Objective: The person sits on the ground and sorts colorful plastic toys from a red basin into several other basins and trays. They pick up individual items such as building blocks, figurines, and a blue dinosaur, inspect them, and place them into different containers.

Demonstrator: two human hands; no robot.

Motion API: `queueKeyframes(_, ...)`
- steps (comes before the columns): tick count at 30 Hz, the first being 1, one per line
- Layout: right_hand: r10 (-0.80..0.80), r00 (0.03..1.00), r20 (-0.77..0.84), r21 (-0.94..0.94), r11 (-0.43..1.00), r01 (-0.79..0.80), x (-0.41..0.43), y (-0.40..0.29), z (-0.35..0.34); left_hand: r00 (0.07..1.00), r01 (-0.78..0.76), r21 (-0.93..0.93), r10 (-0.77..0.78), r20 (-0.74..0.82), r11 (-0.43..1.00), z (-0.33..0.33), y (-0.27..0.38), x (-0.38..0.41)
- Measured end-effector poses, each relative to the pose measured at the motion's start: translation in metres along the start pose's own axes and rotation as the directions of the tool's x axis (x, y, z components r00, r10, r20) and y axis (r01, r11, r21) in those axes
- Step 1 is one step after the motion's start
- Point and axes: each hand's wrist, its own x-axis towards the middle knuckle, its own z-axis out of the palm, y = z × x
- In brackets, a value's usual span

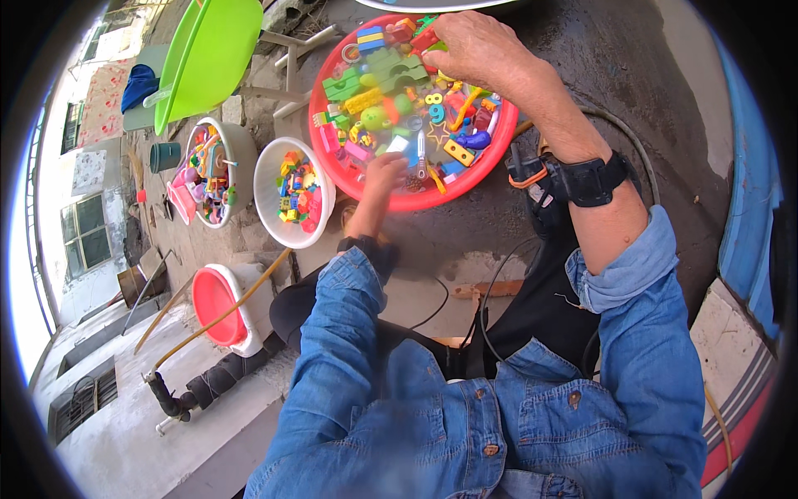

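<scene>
A large red plastic basin (322, 169) holds water and many small plastic toys, among them a green toy block (341, 85), a blue number 9 (437, 113), a yellow block with holes (459, 152) and a white-handled toy utensil (421, 150). My left hand (384, 173) is over the near left part of the rim, close to a white piece; blur hides whether it grips anything. My right hand (471, 47) reaches to the basin's far side, fingers bent down at a red toy piece (425, 38). Whether the fingers close on that piece cannot be told.
Left of the basin stand a white bowl (264, 212) of wet-looking small blocks and a white bucket (240, 168) full of toys. A green basin (215, 56) rests on a stool farther off. A red basin (215, 305) and a yellow hose (262, 277) lie nearer left. Cables run by my legs.
</scene>
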Motion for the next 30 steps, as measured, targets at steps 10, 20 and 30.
queueKeyframes(10, -0.011, 1.000, -0.007, 0.020, 1.000, 0.011, 0.004, -0.003, 0.004, 0.953, -0.037, 0.808, 0.264, -0.149, 0.588, 0.086, -0.051, 0.028)
queueKeyframes(20, -0.009, 1.000, 0.029, 0.026, 1.000, 0.008, 0.010, -0.008, 0.006, 0.997, 0.057, -0.319, -0.039, 0.064, 0.946, -0.007, -0.043, 0.050)
queueKeyframes(30, -0.059, 0.998, 0.003, 0.123, 0.991, 0.058, -0.004, -0.004, 0.007, 0.992, -0.100, -0.483, 0.052, -0.113, 0.870, -0.005, -0.034, 0.010)
